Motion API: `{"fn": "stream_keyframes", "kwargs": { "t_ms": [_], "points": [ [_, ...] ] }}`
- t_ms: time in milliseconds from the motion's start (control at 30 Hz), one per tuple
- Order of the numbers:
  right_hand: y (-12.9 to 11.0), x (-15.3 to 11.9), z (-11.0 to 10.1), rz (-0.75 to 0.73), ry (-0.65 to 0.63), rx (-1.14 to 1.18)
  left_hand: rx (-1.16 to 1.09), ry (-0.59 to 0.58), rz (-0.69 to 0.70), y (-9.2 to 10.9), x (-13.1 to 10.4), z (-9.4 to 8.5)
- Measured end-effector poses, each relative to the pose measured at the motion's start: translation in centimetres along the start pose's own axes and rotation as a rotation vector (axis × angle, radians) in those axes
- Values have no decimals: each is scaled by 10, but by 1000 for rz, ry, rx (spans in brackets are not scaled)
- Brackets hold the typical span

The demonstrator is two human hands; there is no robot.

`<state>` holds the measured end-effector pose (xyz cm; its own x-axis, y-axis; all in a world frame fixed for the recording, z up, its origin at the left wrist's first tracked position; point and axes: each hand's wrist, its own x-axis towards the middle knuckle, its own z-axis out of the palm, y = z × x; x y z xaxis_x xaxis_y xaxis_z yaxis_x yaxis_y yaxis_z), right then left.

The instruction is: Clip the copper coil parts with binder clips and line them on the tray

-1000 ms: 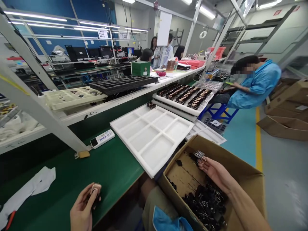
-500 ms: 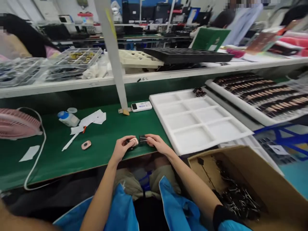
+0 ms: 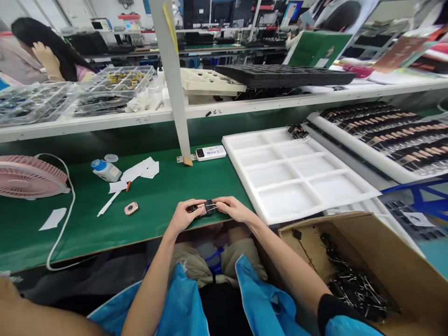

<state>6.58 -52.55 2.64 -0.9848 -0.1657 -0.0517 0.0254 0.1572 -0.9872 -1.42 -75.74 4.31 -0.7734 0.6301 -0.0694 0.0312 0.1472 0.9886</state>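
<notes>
Near the front edge of the green mat, my left hand (image 3: 184,215) is closed around a small pink and black device (image 3: 200,210). My right hand (image 3: 233,208) pinches the wire handles of a black binder clip (image 3: 210,206), whose body meets the right end of the device. How far the clip's jaws reach over the device is too small to tell. Another pink watch-like piece (image 3: 131,208) lies on the mat to the left of my hands.
A white divided foam tray (image 3: 263,196) lies right of my hands, with clips at its far corner. A cardboard box (image 3: 371,221) of clips stands front right. A pink fan (image 3: 33,176), blue-capped bottle (image 3: 107,171) and papers are left. A post (image 3: 175,79) rises behind.
The binder clip and the device, apart before, now touch end to end. The whole view has shifted slightly, so the table items appear further right.
</notes>
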Motion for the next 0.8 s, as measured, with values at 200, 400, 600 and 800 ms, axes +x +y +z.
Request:
{"fn": "stream_keyframes", "kwargs": {
  "t_ms": [200, 400, 600, 800],
  "points": [
    [-33, -9, 5, 71, 27, -18, 85, 5, 2, 0, -2, -1],
    [-69, -55, -22, 111, 166, -118, -55, 45, 18, -5, 0, 0],
    [-56, -115, -164, 15, 786, 120, -59, 297, -6, -11, 1, 2],
    [-23, -131, -321, 129, 1256, 103, 454, 439, 69, -12, -17, 18]
  ]
}}
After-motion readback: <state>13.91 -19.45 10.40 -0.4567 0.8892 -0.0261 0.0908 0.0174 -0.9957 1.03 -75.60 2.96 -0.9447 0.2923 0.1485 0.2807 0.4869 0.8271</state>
